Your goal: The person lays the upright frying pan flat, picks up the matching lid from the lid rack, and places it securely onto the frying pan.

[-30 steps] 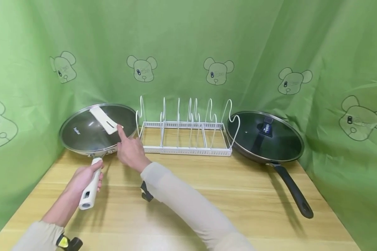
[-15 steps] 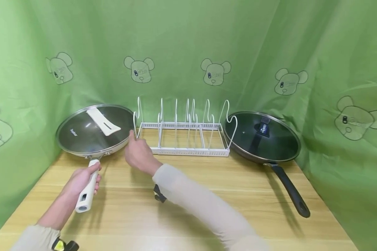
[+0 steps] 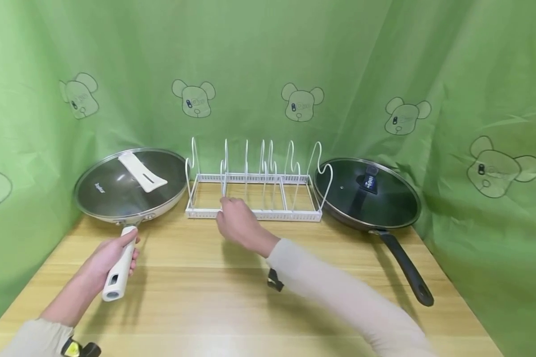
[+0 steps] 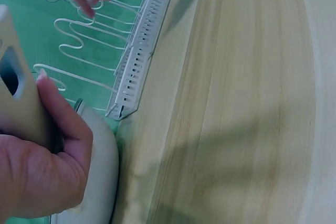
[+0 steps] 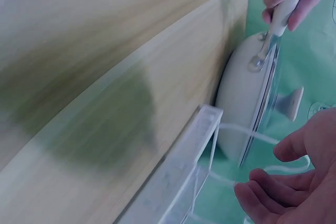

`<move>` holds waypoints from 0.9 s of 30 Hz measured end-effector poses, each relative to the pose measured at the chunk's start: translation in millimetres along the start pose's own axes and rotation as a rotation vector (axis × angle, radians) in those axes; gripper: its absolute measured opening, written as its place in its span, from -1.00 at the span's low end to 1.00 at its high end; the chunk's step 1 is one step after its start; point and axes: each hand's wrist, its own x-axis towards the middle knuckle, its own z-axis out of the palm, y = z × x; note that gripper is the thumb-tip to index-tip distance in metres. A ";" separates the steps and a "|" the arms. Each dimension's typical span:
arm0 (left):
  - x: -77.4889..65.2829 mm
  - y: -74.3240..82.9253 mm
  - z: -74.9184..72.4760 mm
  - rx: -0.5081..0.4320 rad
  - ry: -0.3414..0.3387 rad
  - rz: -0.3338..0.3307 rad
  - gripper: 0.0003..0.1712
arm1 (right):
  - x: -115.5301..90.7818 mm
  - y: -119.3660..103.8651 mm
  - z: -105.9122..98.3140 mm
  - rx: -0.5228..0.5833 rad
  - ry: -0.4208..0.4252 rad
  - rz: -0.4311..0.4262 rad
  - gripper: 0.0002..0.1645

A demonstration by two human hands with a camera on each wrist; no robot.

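My left hand (image 3: pixel 109 255) grips the white handle (image 3: pixel 121 272) of a cream-coloured frying pan, thumb along the top. A glass lid (image 3: pixel 111 191) with a flat white knob (image 3: pixel 143 172) covers this pan, which stands at the left. My right hand (image 3: pixel 241 225) hovers over the front rail of a white wire pan rack (image 3: pixel 295 216) in the middle. In the right wrist view its fingers (image 5: pixel 257 200) are loosely curled with nothing in them, overlapping the rack's wires. From the left wrist, the pan's pale side (image 4: pixel 105 166) shows beyond the left hand.
At the right, a black frying pan with a glass lid (image 3: pixel 388 198) stands close beside the rack, its black handle (image 3: pixel 406 267) pointing toward the front right. A green curtain (image 3: pixel 250 49) with bear faces hangs behind and at both sides. Everything stands on a wooden table (image 3: pixel 196 307).
My right hand has left the lid's white knob, where its finger pointed, and moved right to the front of the rack. The left hand keeps its grip on the handle. The view has shifted slightly.
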 end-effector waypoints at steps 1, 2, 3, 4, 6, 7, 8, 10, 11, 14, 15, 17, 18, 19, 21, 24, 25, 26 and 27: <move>-0.5 0.0 -1.6 0.003 -0.014 0.002 -0.50 | -2.9 5.5 -2.8 0.010 0.010 0.004 -0.50; -1.3 0.5 -3.4 0.006 -0.026 0.000 -0.49 | -5.2 10.9 -5.3 0.019 0.019 0.010 -0.50; -2.2 1.1 -5.3 0.016 -0.037 -0.002 -0.45 | -7.5 16.2 -7.8 0.028 0.030 0.015 -0.51; -3.2 1.3 -6.9 0.033 -0.048 -0.002 -0.41 | -9.8 21.5 -10.6 0.032 0.039 0.022 -0.51; -5.6 1.5 -9.8 0.098 -0.060 0.001 -0.31 | -14.2 32.2 -15.7 0.026 0.057 0.037 -0.50; -6.9 1.4 -11.4 0.140 -0.066 0.001 -0.27 | -16.8 37.6 -18.2 0.015 0.066 0.038 -0.51; -9.0 1.2 -13.3 0.188 -0.071 -0.003 -0.23 | -19.0 42.7 -20.3 0.003 0.072 0.037 -0.52; -13.2 1.5 -18.1 0.298 -0.079 -0.009 -0.18 | -24.1 52.3 -25.3 -0.027 0.084 0.031 -0.54; -15.3 2.3 -20.9 0.347 -0.085 -0.013 -0.17 | -26.6 56.9 -28.0 -0.042 0.091 0.026 -0.55; -21.1 8.3 -28.4 0.491 -0.097 -0.022 -0.20 | -33.5 70.1 -36.6 -0.077 0.111 0.016 -0.57; -22.8 11.3 -30.4 0.546 -0.098 -0.018 -0.22 | -35.8 74.5 -39.6 -0.087 0.116 0.017 -0.58; -25.5 19.4 -32.9 0.664 -0.094 -0.002 -0.28 | -40.0 84.0 -45.1 -0.102 0.127 0.023 -0.59; -26.6 24.2 -33.1 0.731 -0.089 0.008 -0.32 | -42.1 89.2 -47.9 -0.110 0.134 0.030 -0.60; -27.6 29.4 -32.8 0.805 -0.084 0.019 -0.35 | -44.2 94.9 -50.8 -0.116 0.140 0.035 -0.59; -28.2 39.3 -31.5 0.929 -0.082 0.043 -0.40 | -48.4 106.2 -57.2 -0.133 0.149 0.048 -0.60; -26.1 55.5 -26.8 1.103 -0.071 0.072 -0.46 | -53.6 122.4 -66.4 -0.154 0.167 0.064 -0.59; -24.5 61.0 -24.6 1.156 -0.066 0.079 -0.47 | -55.0 127.2 -69.7 -0.156 0.171 0.070 -0.58; -22.2 65.9 -21.8 1.205 -0.059 0.090 -0.49 | -56.2 131.5 -72.7 -0.163 0.176 0.079 -0.59; -19.7 71.3 -18.2 1.260 -0.052 0.097 -0.49 | -57.7 135.7 -75.6 -0.166 0.182 0.088 -0.58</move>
